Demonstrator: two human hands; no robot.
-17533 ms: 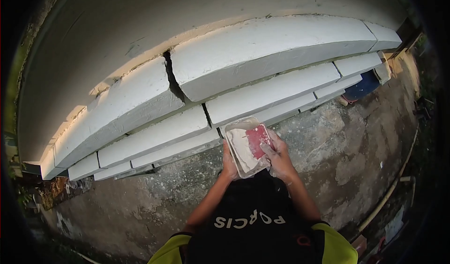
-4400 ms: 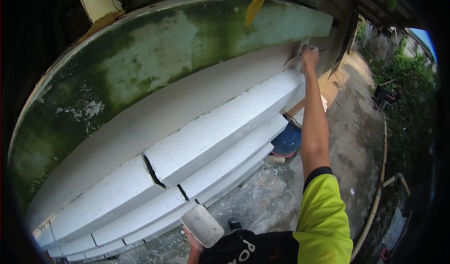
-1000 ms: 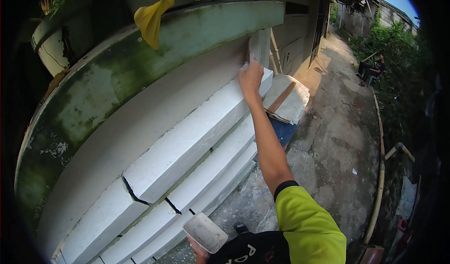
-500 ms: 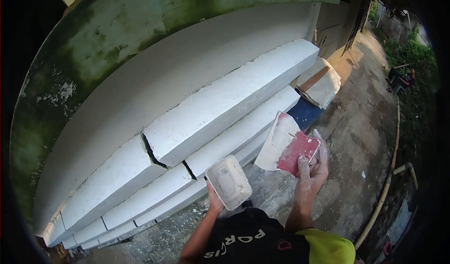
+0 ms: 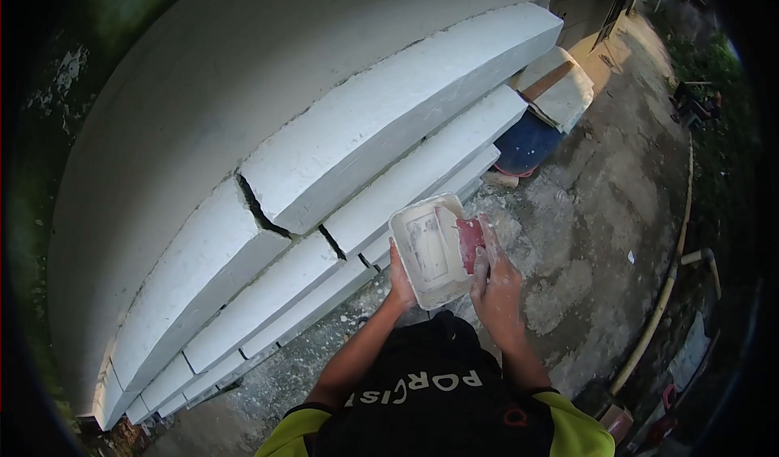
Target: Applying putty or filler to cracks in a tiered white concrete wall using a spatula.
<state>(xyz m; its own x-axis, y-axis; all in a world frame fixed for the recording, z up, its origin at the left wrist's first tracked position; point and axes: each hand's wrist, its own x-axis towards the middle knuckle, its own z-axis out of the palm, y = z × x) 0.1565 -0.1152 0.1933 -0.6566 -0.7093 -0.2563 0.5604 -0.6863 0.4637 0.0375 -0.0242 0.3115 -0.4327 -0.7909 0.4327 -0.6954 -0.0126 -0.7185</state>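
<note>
My left hand [image 5: 400, 280] grips the left side of a small rectangular tub [image 5: 442, 291], held tilted in front of my body and coated with white, plaster-like residue. My right hand [image 5: 497, 285] is closed on a red scraper [image 5: 469, 242] with white smears, thumb on its near face. The scraper's blade reaches over the tub's right side, and its far edge is hard to make out against the white inside. White powder covers the fingers of my right hand.
Stepped white mouldings [image 5: 398, 84] with dark gaps at their joints run along the curved wall on my left. Beyond them lie a blue container [image 5: 527, 142] and a pale slab [image 5: 578, 92] with a brown strip. A pipe [image 5: 649, 355] edges the rough concrete ground at right.
The scraper has come down and left, from beside the tub to over it. The tub has moved up and right. My view has shifted downward.
</note>
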